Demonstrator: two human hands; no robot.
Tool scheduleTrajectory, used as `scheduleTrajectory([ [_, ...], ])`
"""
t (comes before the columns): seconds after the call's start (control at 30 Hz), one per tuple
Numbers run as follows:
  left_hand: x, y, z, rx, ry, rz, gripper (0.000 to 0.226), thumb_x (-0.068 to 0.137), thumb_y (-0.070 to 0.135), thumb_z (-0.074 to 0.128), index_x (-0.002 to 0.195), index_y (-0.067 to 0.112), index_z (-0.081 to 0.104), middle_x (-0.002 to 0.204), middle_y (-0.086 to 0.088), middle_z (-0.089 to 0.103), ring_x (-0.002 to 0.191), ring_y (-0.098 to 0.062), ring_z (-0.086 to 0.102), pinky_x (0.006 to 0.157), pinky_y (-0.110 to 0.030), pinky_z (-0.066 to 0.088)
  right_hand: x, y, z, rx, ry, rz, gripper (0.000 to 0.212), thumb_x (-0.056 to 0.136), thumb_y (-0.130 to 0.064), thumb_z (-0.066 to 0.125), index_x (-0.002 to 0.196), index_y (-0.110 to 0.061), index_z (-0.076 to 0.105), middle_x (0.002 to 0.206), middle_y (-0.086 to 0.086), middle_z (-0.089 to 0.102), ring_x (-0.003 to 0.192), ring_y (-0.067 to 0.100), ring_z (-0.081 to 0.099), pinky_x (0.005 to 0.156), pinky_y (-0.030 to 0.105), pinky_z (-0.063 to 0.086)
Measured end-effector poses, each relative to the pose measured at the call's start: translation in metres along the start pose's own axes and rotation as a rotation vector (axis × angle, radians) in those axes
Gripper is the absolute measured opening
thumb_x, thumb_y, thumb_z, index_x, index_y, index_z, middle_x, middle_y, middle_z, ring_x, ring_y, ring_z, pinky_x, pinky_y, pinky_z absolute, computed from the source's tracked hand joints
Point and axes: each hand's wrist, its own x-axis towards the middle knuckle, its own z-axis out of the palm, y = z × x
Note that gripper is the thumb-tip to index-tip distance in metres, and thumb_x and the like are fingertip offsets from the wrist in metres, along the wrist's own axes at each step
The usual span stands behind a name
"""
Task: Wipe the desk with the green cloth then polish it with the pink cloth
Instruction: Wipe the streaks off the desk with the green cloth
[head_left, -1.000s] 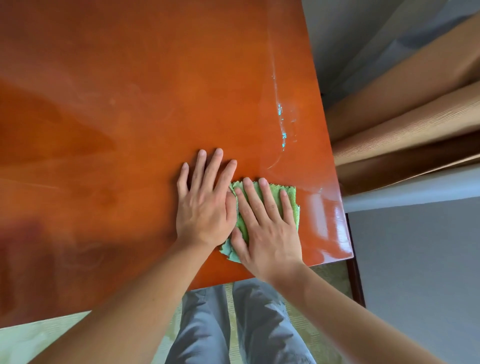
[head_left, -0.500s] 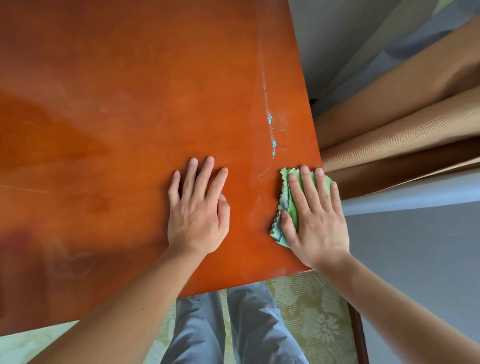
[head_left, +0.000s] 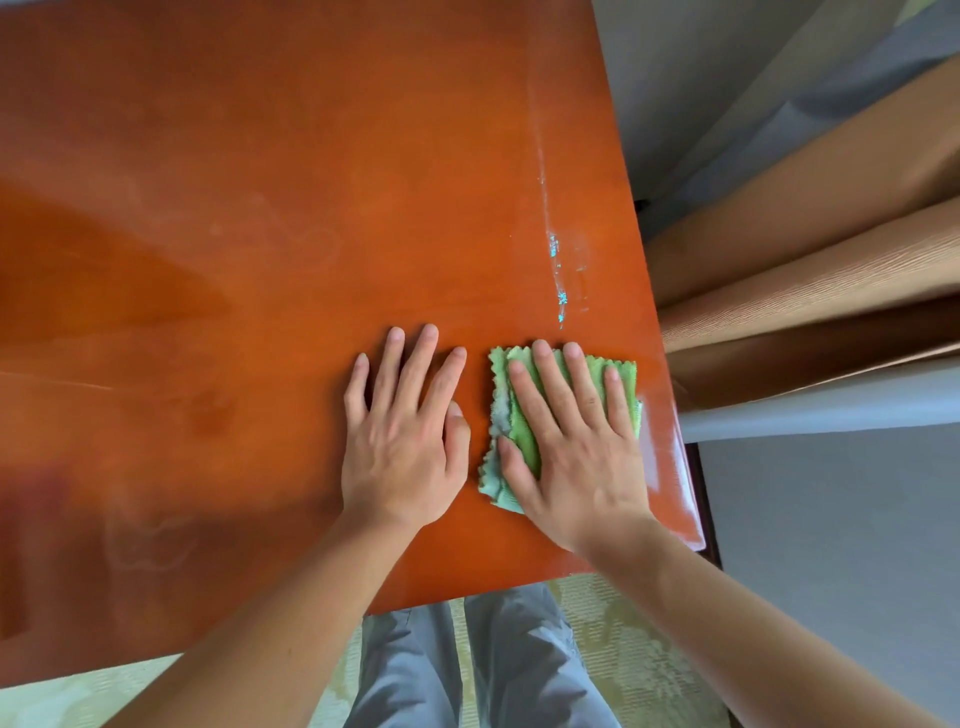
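Observation:
A glossy orange-brown desk (head_left: 260, 260) fills most of the view. The folded green cloth (head_left: 623, 387) lies near the desk's right front corner. My right hand (head_left: 566, 447) presses flat on it with straight, spread fingers. My left hand (head_left: 402, 431) rests flat on the bare desk just left of the cloth, fingers straight, touching nothing else. A pale streak with small turquoise flecks (head_left: 558, 280) runs up the desk just beyond the cloth. No pink cloth is in view.
The desk's right edge (head_left: 670, 415) is close to the cloth. Brown curtains (head_left: 810, 270) hang right of the desk above a grey floor (head_left: 831, 519). My grey trouser legs (head_left: 467, 670) stand at the front edge over a patterned mat.
My right hand slid the green cloth right to the desk's right edge, then back left a little. My left hand stayed flat on the desk.

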Motion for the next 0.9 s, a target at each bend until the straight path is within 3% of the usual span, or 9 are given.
scheduleTrajectory([
  [0.27, 0.001, 0.001, -0.002, -0.001, -0.013, -0.003, 0.052, 0.099, 0.030, 0.036, 0.148, 0.021, 0.049, 0.162, -0.007, 0.037, 0.152, -0.032, 0.026, 0.122, -0.056, 0.018, 0.009, 0.020, -0.007, -0.023, -0.034, 0.014, 0.070, 0.101, -0.057, 0.034, 0.161, -0.020, 0.027, 0.169, 0.005, 0.019, 0.157, 0.029, 0.007, 0.125, 0.056, 0.009],
  [0.63, 0.000, 0.001, -0.004, 0.015, -0.037, -0.003, 0.054, 0.097, 0.029, 0.038, 0.149, 0.022, 0.049, 0.162, -0.007, 0.036, 0.153, -0.032, 0.026, 0.123, -0.056, 0.018, 0.118, 0.029, -0.013, -0.023, -0.030, 0.057, 0.071, 0.103, -0.060, 0.022, 0.162, -0.023, 0.019, 0.170, 0.003, 0.014, 0.157, 0.027, 0.004, 0.126, 0.054, 0.004],
  [0.77, 0.001, 0.000, -0.002, 0.016, -0.023, -0.004, 0.053, 0.097, 0.029, 0.037, 0.148, 0.022, 0.049, 0.161, -0.007, 0.037, 0.153, -0.031, 0.026, 0.123, -0.056, 0.019, 0.112, 0.027, -0.013, -0.015, -0.039, 0.051, 0.069, 0.103, -0.059, 0.019, 0.163, -0.023, 0.016, 0.170, 0.003, 0.012, 0.158, 0.026, 0.002, 0.127, 0.053, 0.004],
  [0.9, 0.000, 0.000, -0.001, -0.002, -0.011, -0.002, 0.052, 0.099, 0.030, 0.034, 0.148, 0.021, 0.050, 0.161, -0.007, 0.038, 0.153, -0.032, 0.026, 0.123, -0.056, 0.019, 0.054, 0.039, -0.012, -0.005, -0.012, 0.041, 0.067, 0.104, -0.054, 0.029, 0.162, -0.020, 0.022, 0.170, 0.004, 0.015, 0.158, 0.026, 0.004, 0.126, 0.054, 0.009],
])
